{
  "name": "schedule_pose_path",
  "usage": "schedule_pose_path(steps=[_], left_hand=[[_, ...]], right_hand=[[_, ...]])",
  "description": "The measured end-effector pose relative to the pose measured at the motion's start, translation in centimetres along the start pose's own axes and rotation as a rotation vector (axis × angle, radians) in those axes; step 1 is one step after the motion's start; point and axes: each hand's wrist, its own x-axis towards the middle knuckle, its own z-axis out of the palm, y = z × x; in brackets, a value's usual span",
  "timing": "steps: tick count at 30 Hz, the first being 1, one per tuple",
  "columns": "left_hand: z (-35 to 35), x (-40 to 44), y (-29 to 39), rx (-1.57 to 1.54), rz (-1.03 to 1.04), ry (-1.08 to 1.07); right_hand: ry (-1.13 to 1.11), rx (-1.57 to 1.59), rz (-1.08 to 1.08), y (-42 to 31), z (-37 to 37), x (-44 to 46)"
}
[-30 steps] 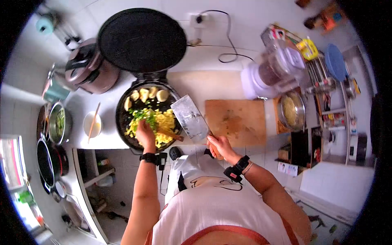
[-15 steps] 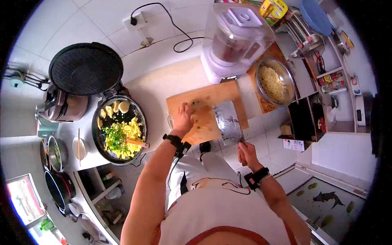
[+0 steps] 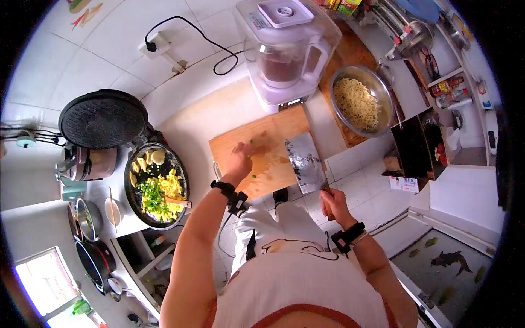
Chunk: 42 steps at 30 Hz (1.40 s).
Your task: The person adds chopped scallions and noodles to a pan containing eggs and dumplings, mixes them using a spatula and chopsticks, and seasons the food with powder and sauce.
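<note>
One broad, rectangular, mottled silver-grey cleaver (image 3: 304, 164)

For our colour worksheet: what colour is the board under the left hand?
The board is orange-brown, clearest in the head view.

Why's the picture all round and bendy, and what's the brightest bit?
Head view: black corners and bent lines on the white tiled wall suggest a very wide lens; head view, lower left: the rectangular bright window is washed out white; head view, middle: the broad grey metal cleaver shines in patches.

White tiled wall (image 3: 104, 65), bright window (image 3: 46, 280), tiled floor (image 3: 367, 188).
</note>
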Motion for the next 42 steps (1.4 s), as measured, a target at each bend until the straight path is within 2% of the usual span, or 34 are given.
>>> schedule_pose_path(steps=[1,4,6,8,9,11,12,14,15,17,21,23,27,29,32,36,38,42], left_hand=[[0.1,0.6,-0.3,-0.073,0.052,0.132],[-0.2,3.9,-0.8,-0.078,0.143,0.232],[0.2,4.8,-1.7,-0.054,0.143,0.140],[0.2,4.5,-1.3,0.025,0.074,-0.098],[0.2,3.8,-1.2,0.023,0.070,-0.099],[0.2,1.0,-1.2,-0.084,0.232,-0.239],[0.0,-0.5,-0.5,-0.114,0.274,-0.171],[-0.9,-2.3,0.5,-0.148,0.177,0.035],[-1.0,-3.0,0.4,-0.146,0.171,0.032],[-1.1,-4.4,0.1,-0.140,-0.096,0.174],[-1.1,-5.7,0.3,-0.080,-0.117,0.138],[-1.2,-5.9,1.5,0.020,-0.085,0.045],[-0.7,-6.5,1.7,-0.035,-0.120,-0.017],[0.3,-6.8,0.8,-0.076,-0.074,0.085],[1.2,-5.9,-0.1,-0.057,-0.119,0.205],[1.3,-5.1,1.0,-0.145,-0.123,0.155],[1.2,-5.0,1.8,-0.335,-0.241,0.202],[1.3,-7.9,1.5,-0.194,-0.134,0.223]], right_hand=[[-0.012,0.023,0.020,-0.2,0.0,0.1],[-0.026,0.040,0.018,-0.3,0.1,0.6],[-0.055,0.008,0.008,-0.4,-0.1,0.7],[-0.070,0.019,0.035,0.1,-0.2,1.2],[-0.093,0.030,0.056,0.4,-0.1,1.5],[-0.126,0.030,0.060,1.2,0.2,2.4],[-0.157,0.030,0.064,1.6,0.4,2.8],[-0.159,0.070,0.105,2.5,1.1,3.6],[-0.186,0.047,0.102,2.5,1.5,4.0],[-0.224,0.057,0.096,3.0,2.5,4.5],[-0.230,0.017,0.114,3.8,4.4,5.4],[-0.187,0.058,0.103,4.2,5.2,5.2],[-0.182,0.075,0.092,5.3,6.4,5.0],[-0.167,0.079,0.086,5.7,6.7,4.9],[-0.146,0.132,0.096,5.1,7.7,4.4],[-0.170,0.121,0.090,5.6,8.7,4.7],[-0.143,0.142,0.097,5.8,9.0,4.8],[-0.159,0.123,0.057,5.4,8.4,4.8]])
